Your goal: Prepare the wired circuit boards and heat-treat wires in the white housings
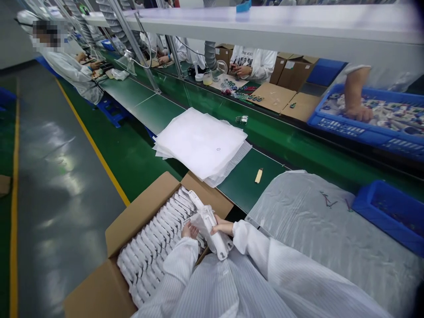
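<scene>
Above the edge of an open cardboard box (132, 212), both my hands are at a long white plastic housing (217, 240). My right hand (221, 226) is closed around the housing from the right. On the left, my left hand (190, 230) has its fingers curled at a thin translucent wrapping (199, 222) beside the housing. A narrow white end (196, 199) sticks out beyond the wrapping; whether it belongs to the same piece is unclear. Rows of white wrapped pieces (155, 247) stand packed in the box.
A stack of white sheets (202, 141) lies on the green bench (245, 194). To the right are a grey plastic-covered surface (318, 229) and a blue bin (391, 216). Across the line, a co-worker's hand (359, 112) reaches into a blue crate (357, 126). A shelf (281, 28) hangs overhead.
</scene>
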Demonstrator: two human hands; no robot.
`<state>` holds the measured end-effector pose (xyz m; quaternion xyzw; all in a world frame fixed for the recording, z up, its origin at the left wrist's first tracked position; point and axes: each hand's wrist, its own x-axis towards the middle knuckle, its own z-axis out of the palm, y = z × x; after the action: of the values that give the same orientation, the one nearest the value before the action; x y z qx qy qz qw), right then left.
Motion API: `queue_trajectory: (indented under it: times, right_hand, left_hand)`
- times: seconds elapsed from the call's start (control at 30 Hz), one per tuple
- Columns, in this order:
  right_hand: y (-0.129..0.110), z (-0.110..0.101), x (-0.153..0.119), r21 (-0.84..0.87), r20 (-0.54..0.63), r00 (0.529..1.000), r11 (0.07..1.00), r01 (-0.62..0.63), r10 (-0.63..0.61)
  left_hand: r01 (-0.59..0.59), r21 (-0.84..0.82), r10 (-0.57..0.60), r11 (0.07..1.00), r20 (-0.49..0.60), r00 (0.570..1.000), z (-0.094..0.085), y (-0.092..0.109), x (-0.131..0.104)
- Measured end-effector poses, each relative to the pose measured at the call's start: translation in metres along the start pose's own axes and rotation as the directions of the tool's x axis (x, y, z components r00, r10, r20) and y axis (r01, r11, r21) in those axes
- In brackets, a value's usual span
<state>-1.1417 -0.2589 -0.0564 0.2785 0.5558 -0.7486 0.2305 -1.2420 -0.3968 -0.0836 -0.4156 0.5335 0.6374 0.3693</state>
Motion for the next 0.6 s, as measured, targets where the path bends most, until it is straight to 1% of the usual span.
queue_trajectory:
  times: [0.07,0.1,0.17,0.23,0.33,0.43,0.53,0.6]
  right_hand:
    - [-0.004,-0.012,-0.016,0.079,0.037,0.999,0.996,0.03,-0.033]
    - [-0.006,-0.018,-0.027,0.121,0.055,0.997,0.992,0.041,-0.048]
    - [-0.008,-0.028,-0.051,0.201,0.076,0.994,0.978,0.057,-0.074]
    - [-0.008,-0.037,-0.076,0.272,0.069,0.993,0.959,0.077,-0.099]
    - [-0.003,-0.047,-0.112,0.369,0.001,0.99,0.92,0.128,-0.139]
    - [0.009,-0.058,-0.141,0.456,-0.118,0.978,0.866,0.208,-0.172]
    - [0.025,-0.075,-0.167,0.523,-0.27,0.942,0.792,0.316,-0.198]
    - [0.034,-0.089,-0.184,0.545,-0.373,0.903,0.737,0.399,-0.214]
  left_hand:
    - [-0.065,0.014,0.065,0.998,-0.02,0.998,-0.002,0.0,-0.009]
    - [-0.1,0.023,0.1,0.995,-0.003,0.995,0.0,0.0,-0.015]
    - [-0.161,0.043,0.157,0.986,0.088,0.984,0.012,-0.002,-0.028]
    - [-0.204,0.073,0.183,0.976,0.23,0.956,0.033,-0.003,-0.041]
    - [-0.235,0.153,0.146,0.96,0.443,0.885,0.081,-0.009,-0.056]
    - [-0.253,0.261,0.057,0.932,0.582,0.811,0.136,-0.026,-0.069]
    - [-0.293,0.359,-0.023,0.886,0.666,0.746,0.189,-0.056,-0.083]
    - [-0.335,0.406,-0.057,0.85,0.703,0.709,0.223,-0.082,-0.094]
